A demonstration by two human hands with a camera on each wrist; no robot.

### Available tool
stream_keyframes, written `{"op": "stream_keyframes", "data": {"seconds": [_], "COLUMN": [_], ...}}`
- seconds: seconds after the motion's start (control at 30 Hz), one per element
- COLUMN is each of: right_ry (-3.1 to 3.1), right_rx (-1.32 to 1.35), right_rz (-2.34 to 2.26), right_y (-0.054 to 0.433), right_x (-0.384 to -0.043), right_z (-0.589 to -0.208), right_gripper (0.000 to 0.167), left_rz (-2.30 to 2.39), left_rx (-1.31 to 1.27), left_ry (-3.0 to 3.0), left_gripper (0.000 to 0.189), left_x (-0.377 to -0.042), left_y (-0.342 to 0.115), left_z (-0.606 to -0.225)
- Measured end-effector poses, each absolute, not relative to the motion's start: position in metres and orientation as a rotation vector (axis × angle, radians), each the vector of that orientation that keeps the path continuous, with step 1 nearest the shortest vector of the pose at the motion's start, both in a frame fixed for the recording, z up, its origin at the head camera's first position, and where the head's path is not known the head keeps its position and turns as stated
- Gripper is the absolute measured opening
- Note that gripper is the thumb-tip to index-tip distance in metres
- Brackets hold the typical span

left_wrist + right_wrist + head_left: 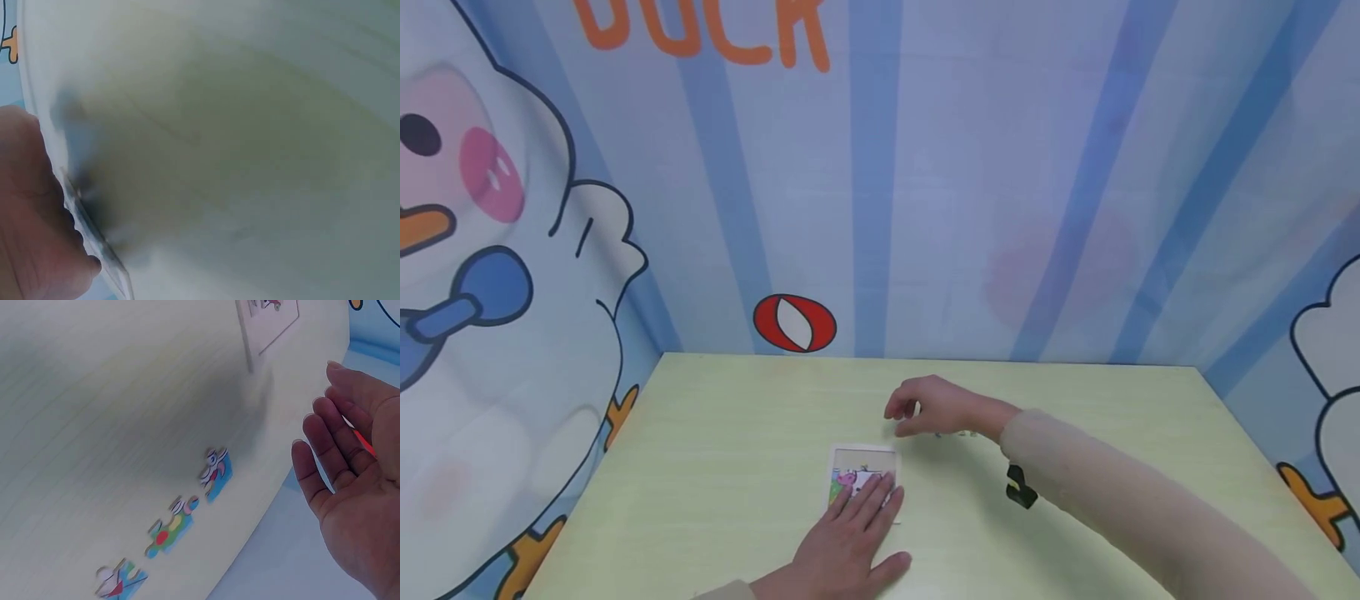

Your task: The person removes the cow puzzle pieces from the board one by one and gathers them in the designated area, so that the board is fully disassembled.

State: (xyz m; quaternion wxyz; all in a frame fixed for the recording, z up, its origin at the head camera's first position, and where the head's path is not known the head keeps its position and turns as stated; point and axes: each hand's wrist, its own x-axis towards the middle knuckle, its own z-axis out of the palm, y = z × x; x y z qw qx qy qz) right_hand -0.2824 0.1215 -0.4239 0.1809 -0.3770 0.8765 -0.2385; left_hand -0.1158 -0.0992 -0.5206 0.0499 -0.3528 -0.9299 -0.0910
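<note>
A small framed jigsaw puzzle [863, 457] with a cartoon picture lies on the table. My left hand [848, 542] rests on its lower part, fingers straight and thumb spread, covering some of the picture. Beyond the puzzle's upper right corner, my right hand [936, 404] hovers over the table with loosely bent fingers and nothing in them. The right wrist view shows its palm [359, 506] bare. Three loose jigsaw pieces lie in a row there: one with blue [215, 475], a green one with a red dot [170, 529] and a partly white one [122, 581].
The pale yellow-green table [722, 433] ends at a blue striped backdrop [947, 208] with cartoon ducks printed on it. A dark band [1020, 487] hangs under the right sleeve [1112, 475].
</note>
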Motion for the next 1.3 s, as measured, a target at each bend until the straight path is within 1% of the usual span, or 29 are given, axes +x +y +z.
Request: {"op": "stream_keyframes", "data": {"seconds": [0.27,0.6,1.0,1.3], "right_ry": [2.436,2.419,2.406,2.409], "right_rx": [-1.135,-1.110,-1.106,-1.109], "right_rz": [-0.669,-0.601,-0.576,-0.552], "right_y": [0.098,0.073,0.059,0.057], "right_x": [-0.282,-0.283,-0.280,-0.277], "right_z": [-0.427,-0.445,-0.451,-0.457], "right_gripper": [0.025,0.020,0.018,0.014], "left_rz": [-0.187,-0.223,-0.228,-0.216], "left_rx": [-1.096,-1.128,-1.100,-1.083], "left_ry": [-2.839,-2.819,-2.867,-2.825], "left_gripper": [0.076,0.074,0.074,0.074], "left_x": [-0.115,-0.114,-0.113,-0.114], "left_y": [-0.106,-0.118,-0.114,-0.113], "left_z": [-0.510,-0.526,-0.522,-0.529]}}
